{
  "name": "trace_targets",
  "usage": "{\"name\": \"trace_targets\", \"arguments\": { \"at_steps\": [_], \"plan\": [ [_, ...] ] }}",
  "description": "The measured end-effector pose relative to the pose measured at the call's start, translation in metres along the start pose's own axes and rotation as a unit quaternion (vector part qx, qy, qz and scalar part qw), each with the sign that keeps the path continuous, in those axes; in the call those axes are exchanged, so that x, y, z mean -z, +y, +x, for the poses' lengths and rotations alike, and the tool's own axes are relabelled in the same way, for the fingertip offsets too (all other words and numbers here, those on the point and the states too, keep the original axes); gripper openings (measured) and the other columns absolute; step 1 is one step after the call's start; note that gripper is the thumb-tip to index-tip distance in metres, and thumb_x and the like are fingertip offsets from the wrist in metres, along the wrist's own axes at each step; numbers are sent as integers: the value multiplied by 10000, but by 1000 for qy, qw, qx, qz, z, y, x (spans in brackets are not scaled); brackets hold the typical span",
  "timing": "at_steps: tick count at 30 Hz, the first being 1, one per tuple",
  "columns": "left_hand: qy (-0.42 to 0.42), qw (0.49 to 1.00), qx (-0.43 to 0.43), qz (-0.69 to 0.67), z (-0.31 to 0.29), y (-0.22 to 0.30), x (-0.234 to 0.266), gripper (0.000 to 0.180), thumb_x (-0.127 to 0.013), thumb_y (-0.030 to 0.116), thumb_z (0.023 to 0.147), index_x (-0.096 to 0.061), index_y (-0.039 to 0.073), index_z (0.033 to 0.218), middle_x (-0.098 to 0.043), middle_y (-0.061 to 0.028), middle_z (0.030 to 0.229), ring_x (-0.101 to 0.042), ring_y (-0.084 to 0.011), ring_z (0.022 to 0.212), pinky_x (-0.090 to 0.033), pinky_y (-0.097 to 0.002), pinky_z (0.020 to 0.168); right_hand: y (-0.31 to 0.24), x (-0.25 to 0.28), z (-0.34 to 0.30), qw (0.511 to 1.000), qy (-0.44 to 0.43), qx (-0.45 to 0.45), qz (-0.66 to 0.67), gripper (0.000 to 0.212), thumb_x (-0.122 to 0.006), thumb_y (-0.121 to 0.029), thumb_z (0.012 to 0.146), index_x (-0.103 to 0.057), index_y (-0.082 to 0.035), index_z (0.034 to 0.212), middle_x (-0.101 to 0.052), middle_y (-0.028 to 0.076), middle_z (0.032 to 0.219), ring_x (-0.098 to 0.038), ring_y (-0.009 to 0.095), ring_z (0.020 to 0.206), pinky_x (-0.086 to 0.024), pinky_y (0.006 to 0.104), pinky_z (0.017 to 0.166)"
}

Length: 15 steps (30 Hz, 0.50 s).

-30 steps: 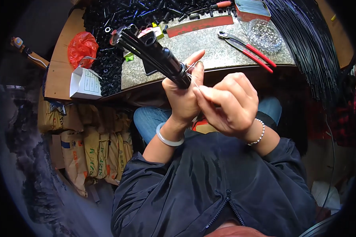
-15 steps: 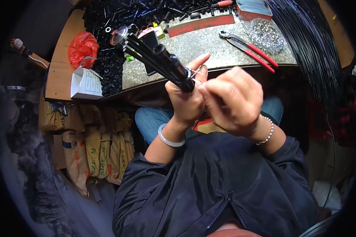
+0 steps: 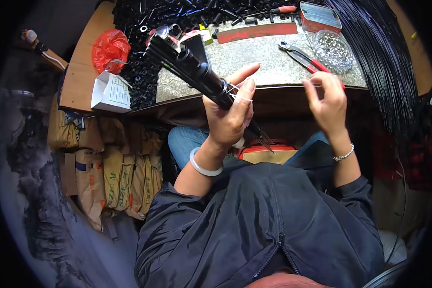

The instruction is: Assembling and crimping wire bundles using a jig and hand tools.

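My left hand (image 3: 229, 113) is closed around a black umbrella frame (image 3: 201, 74), a bundle of thin dark ribs about a tube that slants from upper left to lower right. Thin pale wire ends (image 3: 240, 96) stick out beside the left thumb at a ring on the tube. My right hand (image 3: 329, 103) is over the table's front edge, its thumb apart from the bent fingers. The fingertips are at the red handles of the pliers (image 3: 300, 56), whose handle ends they partly cover. The pliers still lie on the table, their jaws pointing to the far left.
A red metal strip (image 3: 257, 32), a clear dish of small metal pieces (image 3: 333, 50) and a tin of thin rods (image 3: 320, 17) lie on the worktop. Long black rods (image 3: 384, 62) hang over the right edge. A white box (image 3: 111, 92) and red bag (image 3: 111, 50) stand left.
My right hand has left the wire by the left hand and moved right to the pliers. The left hand keeps its hold on the umbrella frame.
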<state>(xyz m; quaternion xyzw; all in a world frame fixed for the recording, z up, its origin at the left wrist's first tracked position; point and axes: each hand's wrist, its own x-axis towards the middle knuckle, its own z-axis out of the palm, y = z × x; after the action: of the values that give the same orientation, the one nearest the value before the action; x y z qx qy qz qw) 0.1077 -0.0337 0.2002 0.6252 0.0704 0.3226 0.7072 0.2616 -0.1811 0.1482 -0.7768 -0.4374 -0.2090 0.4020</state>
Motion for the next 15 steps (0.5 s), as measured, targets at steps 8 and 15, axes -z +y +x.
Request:
{"name": "trace_targets", "arguments": {
  "at_steps": [8,15],
  "plan": [
    [-8,999,-32,29,2,0,4,273,-505,83,934,-546,-91,1140,-445,27,538,-323,-25,374,-266,-181,349,49,-11,3,977,-69,11,-200,203,-681,-206,786,-598,-40,869,-600,113,969,-550,282,922,-451,374,789],
    [31,998,-47,22,8,-1,0,293,-503,82,936,-517,-92,1172,-426,47,526,-308,-12,369,-253,-183,341,56,-13,5,966,-115,-13,-231,164,-617,-200,843,-545,-56,878,-539,103,941,-541,286,893,-445,364,752]
  ]
}}
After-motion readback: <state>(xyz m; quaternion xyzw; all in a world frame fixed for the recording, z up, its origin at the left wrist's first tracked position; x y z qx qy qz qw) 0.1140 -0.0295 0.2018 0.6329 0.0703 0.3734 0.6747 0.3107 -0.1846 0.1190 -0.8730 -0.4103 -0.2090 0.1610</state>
